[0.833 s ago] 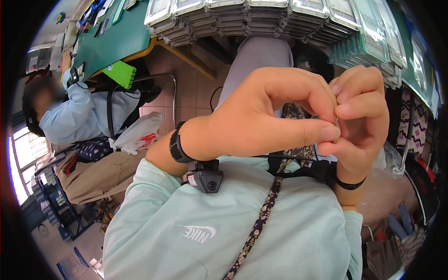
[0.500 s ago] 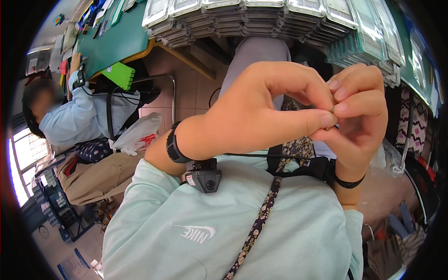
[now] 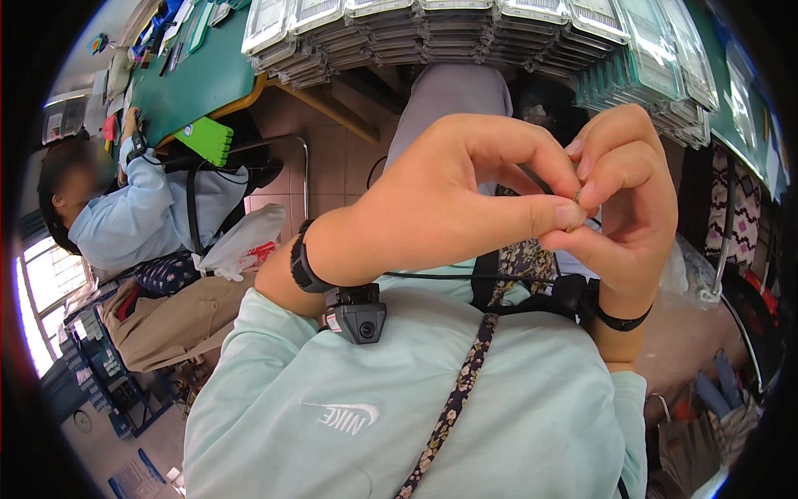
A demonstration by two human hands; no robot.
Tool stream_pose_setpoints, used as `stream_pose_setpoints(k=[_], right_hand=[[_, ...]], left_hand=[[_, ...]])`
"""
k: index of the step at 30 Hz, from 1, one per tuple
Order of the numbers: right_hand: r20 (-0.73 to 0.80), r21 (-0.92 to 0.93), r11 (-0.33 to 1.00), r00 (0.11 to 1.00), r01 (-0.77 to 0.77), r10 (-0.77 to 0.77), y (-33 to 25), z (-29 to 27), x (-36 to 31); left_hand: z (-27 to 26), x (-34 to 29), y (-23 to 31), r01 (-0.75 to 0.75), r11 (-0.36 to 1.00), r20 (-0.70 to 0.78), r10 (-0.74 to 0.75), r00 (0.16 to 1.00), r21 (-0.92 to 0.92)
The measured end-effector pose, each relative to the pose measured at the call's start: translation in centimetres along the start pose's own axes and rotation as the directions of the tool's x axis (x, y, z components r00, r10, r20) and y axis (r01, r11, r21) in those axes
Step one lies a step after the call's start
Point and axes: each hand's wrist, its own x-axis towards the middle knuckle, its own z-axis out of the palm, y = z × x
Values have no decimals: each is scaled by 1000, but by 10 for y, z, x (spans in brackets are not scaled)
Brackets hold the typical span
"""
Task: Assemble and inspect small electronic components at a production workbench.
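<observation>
My left hand (image 3: 470, 195) and my right hand (image 3: 636, 195) meet fingertip to fingertip in front of my chest. Both are closed in a pinch, thumb against forefinger. Between the fingertips shows a sliver of a tiny thin metal-coloured piece (image 3: 576, 198); most of it is covered, so its kind cannot be made out. The left thumb rests beside the right thumb and the pads nearly touch. Dark bands circle both wrists, and a small black camera (image 3: 359, 318) hangs below the left one.
Stacked clear plastic cases (image 3: 432, 29) fill the table edge ahead. To the left, a person in a light blue top (image 3: 179, 208) sits at a green table (image 3: 195, 83) beside a bright green object (image 3: 205, 140). A white plastic bag (image 3: 245, 241) hangs near that person's chair.
Both hands have shifted slightly left together, still pinching the tiny piece. The right fingers have tilted a little around it.
</observation>
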Motion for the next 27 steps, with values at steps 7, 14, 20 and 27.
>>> stream_pose_setpoints(k=[7,14,20,27], right_hand=[[-3,5,1000,1000,-8,8,0,0,-1],[5,34,999,1000,5,-6,1,2,3],[-28,-22,1000,1000,-16,15,-8,7,3],[-39,-94,995,999,-18,14,-15,13,-1]], left_hand=[[1,0,-3,-56,998,-21,56,998,-33],[-4,2,-3,-127,990,-15,128,992,55],[-5,-3,0,-101,995,-43,101,994,-2],[-7,-10,1,-245,912,-21,266,964,328]])
